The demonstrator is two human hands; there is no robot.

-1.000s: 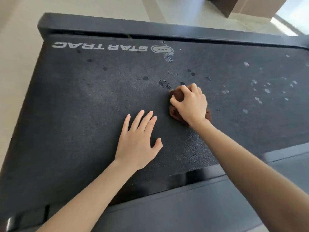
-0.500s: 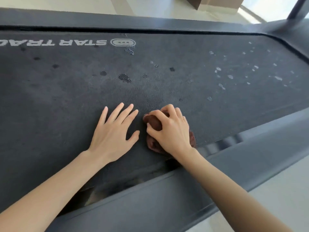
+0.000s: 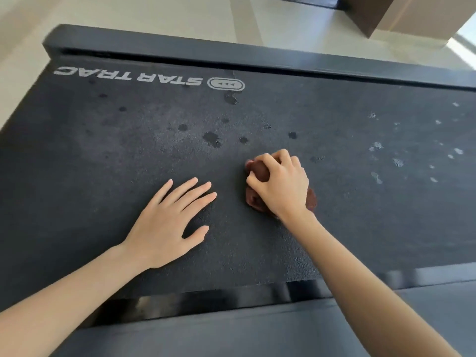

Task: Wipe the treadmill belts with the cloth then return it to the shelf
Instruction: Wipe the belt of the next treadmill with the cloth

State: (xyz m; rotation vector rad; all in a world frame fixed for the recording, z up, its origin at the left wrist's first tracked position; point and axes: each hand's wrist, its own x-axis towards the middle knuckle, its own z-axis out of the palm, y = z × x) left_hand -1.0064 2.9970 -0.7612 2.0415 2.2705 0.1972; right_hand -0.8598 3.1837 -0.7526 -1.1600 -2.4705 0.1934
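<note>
Since half a second ago the right hand [image 3: 280, 182] has pushed the bunched dark-brown cloth [image 3: 257, 188] away from the near rail toward mid-belt, and the left hand [image 3: 167, 225] has stayed planted beside it. That right hand is clenched around the cloth, pressing it onto the black textured treadmill belt [image 3: 103, 155]; the left hand lies flat with fingers spread, grasping nothing. From the cloth, dark wet spots [image 3: 212, 139] sit just beyond at about eleven to twelve o'clock, and pale dried specks [image 3: 377, 146] lie well apart toward two and three o'clock. The right hand is clearly the nearer one to both patches, so the coming strokes probably run outward and rightward along the belt's long axis, which stretches left to right here. No container or shelf is in view.
</note>
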